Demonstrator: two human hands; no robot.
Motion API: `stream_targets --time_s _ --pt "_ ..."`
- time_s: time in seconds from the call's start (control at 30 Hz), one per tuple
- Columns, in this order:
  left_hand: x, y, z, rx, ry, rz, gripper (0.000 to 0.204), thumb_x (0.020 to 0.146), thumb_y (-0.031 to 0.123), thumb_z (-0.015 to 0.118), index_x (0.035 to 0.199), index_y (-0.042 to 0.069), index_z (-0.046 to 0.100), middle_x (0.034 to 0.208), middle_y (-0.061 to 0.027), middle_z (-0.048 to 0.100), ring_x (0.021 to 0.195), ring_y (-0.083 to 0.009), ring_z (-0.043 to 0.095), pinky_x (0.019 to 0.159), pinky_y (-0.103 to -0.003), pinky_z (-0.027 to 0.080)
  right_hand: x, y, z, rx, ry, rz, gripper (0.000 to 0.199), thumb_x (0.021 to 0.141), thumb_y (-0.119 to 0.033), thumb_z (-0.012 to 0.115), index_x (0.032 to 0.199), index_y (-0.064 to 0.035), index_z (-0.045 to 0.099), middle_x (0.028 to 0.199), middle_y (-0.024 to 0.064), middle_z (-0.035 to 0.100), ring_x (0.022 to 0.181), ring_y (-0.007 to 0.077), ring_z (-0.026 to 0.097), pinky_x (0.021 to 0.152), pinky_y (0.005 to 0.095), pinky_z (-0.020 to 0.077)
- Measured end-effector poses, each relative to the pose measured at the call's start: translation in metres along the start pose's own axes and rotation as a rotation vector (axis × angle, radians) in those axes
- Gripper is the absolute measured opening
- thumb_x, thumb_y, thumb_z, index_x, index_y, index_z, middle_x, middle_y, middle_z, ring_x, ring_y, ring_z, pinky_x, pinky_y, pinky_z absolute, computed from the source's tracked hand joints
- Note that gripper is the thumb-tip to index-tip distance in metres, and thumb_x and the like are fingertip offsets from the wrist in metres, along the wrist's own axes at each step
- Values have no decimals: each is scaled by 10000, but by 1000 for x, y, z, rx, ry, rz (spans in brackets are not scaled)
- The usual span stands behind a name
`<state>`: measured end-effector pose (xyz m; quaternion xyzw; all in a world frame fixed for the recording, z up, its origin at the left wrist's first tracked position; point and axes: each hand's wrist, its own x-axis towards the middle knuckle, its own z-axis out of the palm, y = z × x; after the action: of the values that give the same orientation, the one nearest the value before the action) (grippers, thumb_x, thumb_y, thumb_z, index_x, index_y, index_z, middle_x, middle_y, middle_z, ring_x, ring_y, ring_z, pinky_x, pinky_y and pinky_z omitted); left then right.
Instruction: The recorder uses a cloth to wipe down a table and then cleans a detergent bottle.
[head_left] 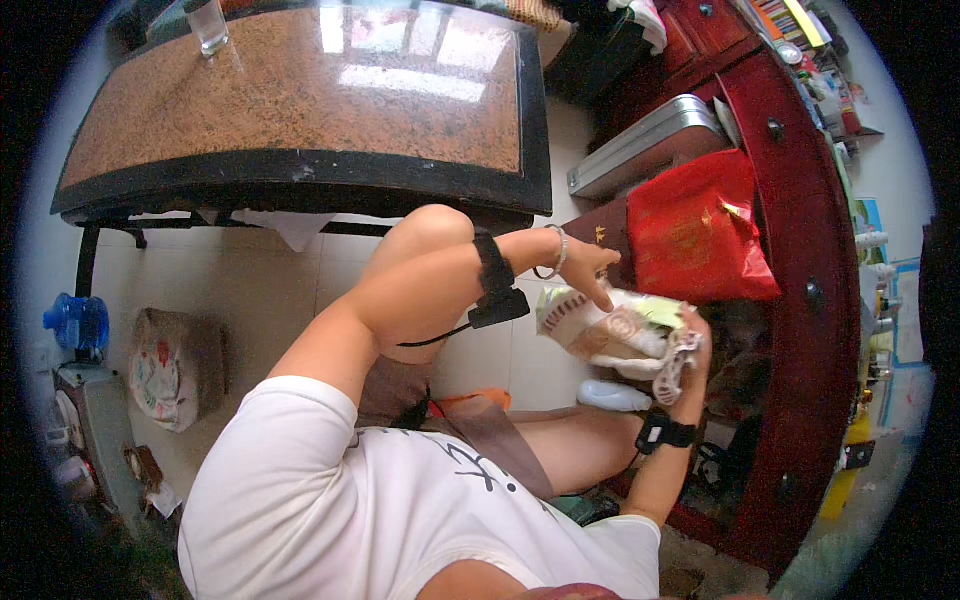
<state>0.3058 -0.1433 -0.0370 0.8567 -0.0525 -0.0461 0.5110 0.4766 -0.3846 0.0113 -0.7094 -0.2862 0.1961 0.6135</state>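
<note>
Over the floor beside an open cabinet, my right hand (pixel 698 345) grips a crumpled soft package (pixel 622 325), pale with brown and light-green parts and blurred by motion. A brown-and-white patterned edge of it bunches up against the palm. Just above its far side is my left hand (pixel 588 268), with a bracelet at the wrist. The index finger stretches out to the right while another digit points down at the package; whether it touches is unclear. Below the package, a pale bottle (pixel 612 395) lies by my thigh.
A red bag (pixel 695 230) and a silver case (pixel 650 145) rest at the dark red cabinet (pixel 790 290) on the right. The black-edged table (pixel 300 172) carries a glass (pixel 207 27). At left are a fabric bag (pixel 165 370) and a blue water jug (pixel 75 322).
</note>
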Motion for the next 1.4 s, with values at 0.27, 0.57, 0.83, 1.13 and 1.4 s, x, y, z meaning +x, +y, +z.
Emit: stream_targets --time_s 0.27,0.57,0.83,1.13,1.4 --pt "-52 72 -51 -92 663 436 875 704 153 675 1400 52 155 1308 -191 371 1218 -241 360 1012 -322 317 30 -197 120 24 -424 -420 397 928 -252 416 1211 20 475 1087 110 557 945 185 569 833 291 476" --pt "-117 60 -90 -25 1077 303 822 715 193 719 1367 20 249 1307 -197 371 1186 -276 422 988 -337 352 153 -208 239 225 -842 -638 443 929 -297 415 1162 71 493 962 100 582 809 98 564 686 188 497" --pt "-196 -37 -113 -105 1314 91 785 718 95 715 1371 87 280 1282 -157 392 1168 -279 426 962 -358 384 103 -190 369 371 -961 -157 244 885 -190 546 1017 4 615 789 27 615 601 43 560 540 184 483" --pt "-228 -42 -120 -68 1260 -64 925 677 77 746 1403 69 174 1300 -166 396 1165 -278 442 954 -345 383 110 -153 389 552 -1095 -473 443 898 -457 472 877 -29 584 709 14 586 555 63 574 501 191 478" --pt "-211 -15 -136 179 1351 11 767 833 159 593 1407 25 102 1297 -211 376 1175 -281 420 970 -339 348 162 -113 379 641 -15 -328 453 944 -405 374 857 5 544 834 91 599 680 158 585 632 270 490"
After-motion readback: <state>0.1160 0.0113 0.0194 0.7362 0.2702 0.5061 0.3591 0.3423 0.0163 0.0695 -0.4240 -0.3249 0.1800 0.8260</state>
